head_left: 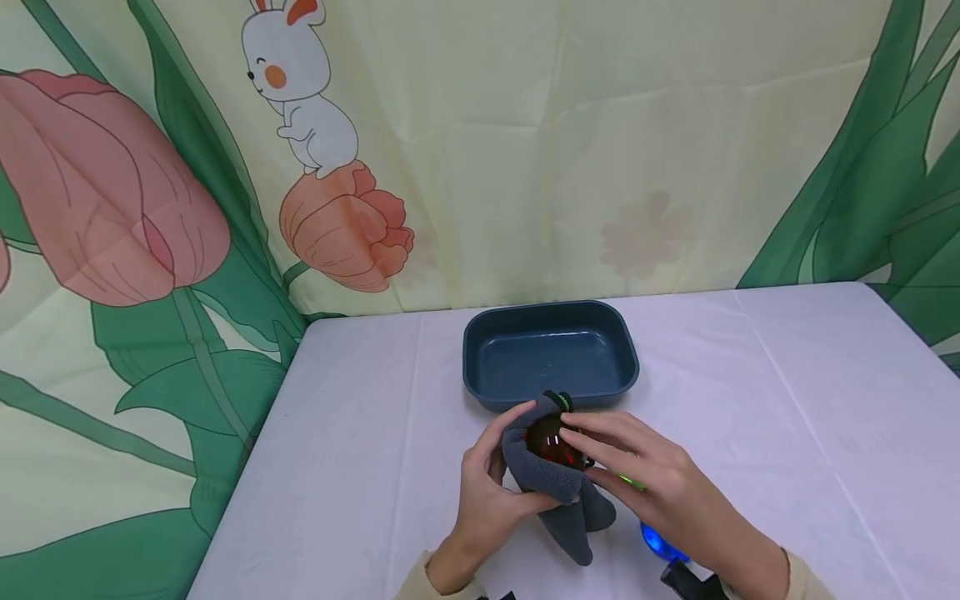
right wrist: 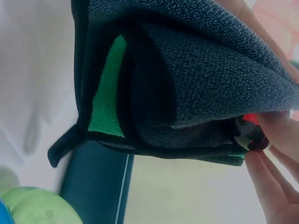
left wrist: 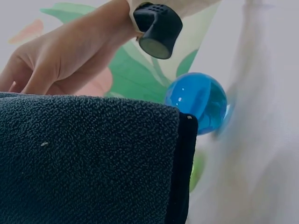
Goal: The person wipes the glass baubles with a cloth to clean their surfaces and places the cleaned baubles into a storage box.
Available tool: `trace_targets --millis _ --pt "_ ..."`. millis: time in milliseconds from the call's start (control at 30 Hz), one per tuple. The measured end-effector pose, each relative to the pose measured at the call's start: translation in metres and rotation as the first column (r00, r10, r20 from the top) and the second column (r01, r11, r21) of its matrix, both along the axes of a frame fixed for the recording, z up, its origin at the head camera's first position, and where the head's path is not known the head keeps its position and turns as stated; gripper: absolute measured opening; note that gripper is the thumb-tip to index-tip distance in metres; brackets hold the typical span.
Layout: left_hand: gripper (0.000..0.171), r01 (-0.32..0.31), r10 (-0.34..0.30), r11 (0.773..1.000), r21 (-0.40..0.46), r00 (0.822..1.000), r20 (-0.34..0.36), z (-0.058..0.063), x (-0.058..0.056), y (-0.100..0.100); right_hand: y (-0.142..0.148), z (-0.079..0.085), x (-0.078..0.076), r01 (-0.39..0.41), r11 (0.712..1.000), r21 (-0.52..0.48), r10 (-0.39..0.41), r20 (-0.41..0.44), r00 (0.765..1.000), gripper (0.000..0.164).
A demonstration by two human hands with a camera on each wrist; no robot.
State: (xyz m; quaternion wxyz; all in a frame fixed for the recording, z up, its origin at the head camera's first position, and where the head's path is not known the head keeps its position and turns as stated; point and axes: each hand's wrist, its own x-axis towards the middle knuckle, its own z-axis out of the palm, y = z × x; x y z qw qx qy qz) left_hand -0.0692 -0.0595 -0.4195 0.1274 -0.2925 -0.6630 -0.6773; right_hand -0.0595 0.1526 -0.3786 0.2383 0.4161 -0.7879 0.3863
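Note:
My left hand (head_left: 480,496) holds a dark grey towel (head_left: 551,479) from beneath, thumb at the front and fingers behind. The cloth wraps around a dark red, shiny see-through ball (head_left: 546,442), whose top shows. My right hand (head_left: 663,471) grips the ball from the right, fingertips over its top and thumb at its lower side. Dark edging and a green underside (right wrist: 108,93) of the towel show in the right wrist view. There, only a small part of the red ball (right wrist: 250,133) peeks out under a fold.
Just behind the hands stands a dark blue rectangular basin (head_left: 540,367). On the white-covered table lie a blue see-through ball (head_left: 660,543) and a green ball (right wrist: 44,207), partly hidden by my right hand in the head view. A printed curtain (head_left: 510,167) hangs behind.

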Motion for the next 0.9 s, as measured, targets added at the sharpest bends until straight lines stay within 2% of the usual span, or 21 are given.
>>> trace_targets --millis 200,400,533,633,767,833,867,900 --pt "0.088 -0.003 0.003 1.0 -0.007 1.0 0.01 0.0004 0.0008 0.0003 -0.0001 0.0027 0.0035 0.024 0.999 0.024 -0.025 0.032 0.999 0.045" --pt "0.089 0.013 -0.013 1.0 -0.01 1.0 0.012 0.001 -0.001 -0.0006 -0.0033 0.0046 0.0048 0.03 0.999 0.02 -0.031 0.021 0.999 0.046" --pt "0.09 0.014 -0.014 1.0 -0.026 1.0 -0.004 0.0012 -0.0014 -0.0002 -0.0038 0.0045 0.0073 0.077 0.997 0.014 -0.078 0.122 0.989 0.051" --pt "0.091 0.02 -0.02 0.999 -0.032 1.0 0.001 0.0014 -0.0006 0.0004 -0.0034 0.0037 0.0087 0.106 0.994 -0.038 -0.091 0.28 0.956 0.047" --pt "0.089 0.021 -0.021 1.0 -0.023 1.0 -0.002 0.0008 0.0004 0.0013 -0.0028 0.0021 0.0072 0.117 0.981 -0.153 -0.022 0.514 0.858 0.052" --pt "0.086 0.002 -0.003 1.0 -0.02 1.0 -0.015 0.0003 0.0005 0.002 -0.0028 0.0012 0.0057 0.113 0.977 -0.179 0.01 0.571 0.821 0.053" --pt "0.084 -0.006 0.006 1.0 -0.017 1.0 -0.02 0.0001 0.0005 0.0024 -0.0027 0.001 0.005 0.109 0.978 -0.179 0.015 0.58 0.815 0.053" --pt "0.082 -0.015 0.015 1.0 -0.015 1.0 -0.025 -0.0001 0.0005 0.0029 -0.0026 0.0008 0.0045 0.105 0.98 -0.169 0.011 0.575 0.818 0.053"
